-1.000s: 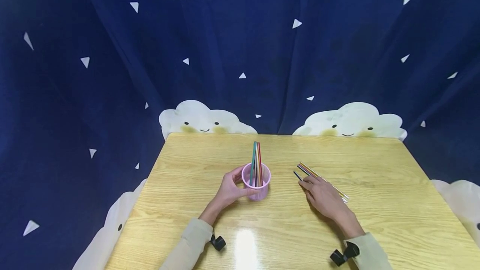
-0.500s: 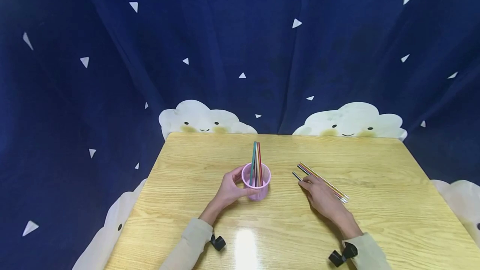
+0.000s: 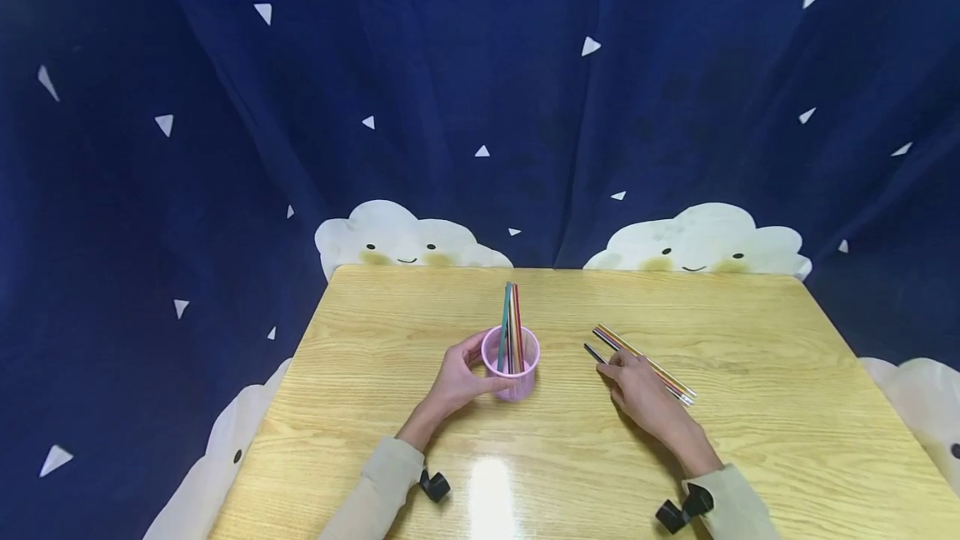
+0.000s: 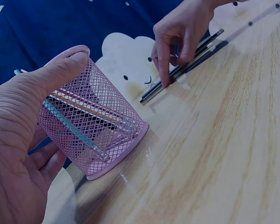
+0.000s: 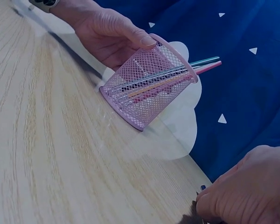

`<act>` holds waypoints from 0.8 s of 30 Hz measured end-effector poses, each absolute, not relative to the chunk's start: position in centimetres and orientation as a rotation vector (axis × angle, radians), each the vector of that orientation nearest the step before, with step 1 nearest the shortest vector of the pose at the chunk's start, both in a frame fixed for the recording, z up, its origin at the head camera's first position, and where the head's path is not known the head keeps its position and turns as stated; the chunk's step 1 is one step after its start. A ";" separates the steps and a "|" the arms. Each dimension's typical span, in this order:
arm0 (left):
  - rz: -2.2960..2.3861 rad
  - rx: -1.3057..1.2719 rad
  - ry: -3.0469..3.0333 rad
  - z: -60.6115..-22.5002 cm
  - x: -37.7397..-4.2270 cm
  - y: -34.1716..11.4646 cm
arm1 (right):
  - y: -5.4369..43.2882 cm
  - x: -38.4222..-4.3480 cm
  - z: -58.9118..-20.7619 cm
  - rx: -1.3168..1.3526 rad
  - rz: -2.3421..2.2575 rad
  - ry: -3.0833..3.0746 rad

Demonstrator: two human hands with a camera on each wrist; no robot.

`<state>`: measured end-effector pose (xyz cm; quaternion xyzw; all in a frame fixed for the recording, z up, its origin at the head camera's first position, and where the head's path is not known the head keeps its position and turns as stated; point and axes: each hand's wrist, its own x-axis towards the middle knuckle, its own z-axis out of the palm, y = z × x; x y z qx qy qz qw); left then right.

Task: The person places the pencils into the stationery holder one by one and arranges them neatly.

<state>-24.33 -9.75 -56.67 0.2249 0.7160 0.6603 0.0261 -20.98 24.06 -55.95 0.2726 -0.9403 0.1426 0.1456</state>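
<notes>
A pink mesh pen holder (image 3: 525, 383) stands on the table in the head view, several pencils (image 3: 517, 315) leaning inside it, teal and red among them. My left hand (image 3: 456, 377) grips its side, the thumb (image 4: 60, 72) lying along the rim. Off to the right, my right hand (image 3: 648, 394) is low over the table and pinches a dark pencil (image 3: 593, 352) that lies flat. Its fingers cover most of that pencil. Beside it lie several more pencils (image 3: 671, 382), partly behind the hand. In the right wrist view the right hand (image 5: 252, 191) hides nearly all of them.
The light wooden table (image 3: 360, 307) reaches back to a dark blue curtain (image 3: 450, 90) with white triangles. Cloud shapes (image 3: 697, 236) line the table's far edge. A black wrist device (image 3: 684, 510) sits at the right cuff, another (image 3: 435, 486) at the left.
The right hand has shifted slightly left with the dark pencil, showing more of the neighbouring pencils. The left hand and pen holder have stayed in place.
</notes>
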 end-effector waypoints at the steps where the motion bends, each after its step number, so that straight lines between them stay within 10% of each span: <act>1: 2.041 0.697 2.213 -56.7 -24.3 -9.8 | 24.1 -21.0 -56.0 0.784 0.410 -2.709; 24: 2.020 0.685 2.221 -56.7 -24.3 -9.9 | 24.1 -21.1 -54.2 0.794 0.640 -2.716</act>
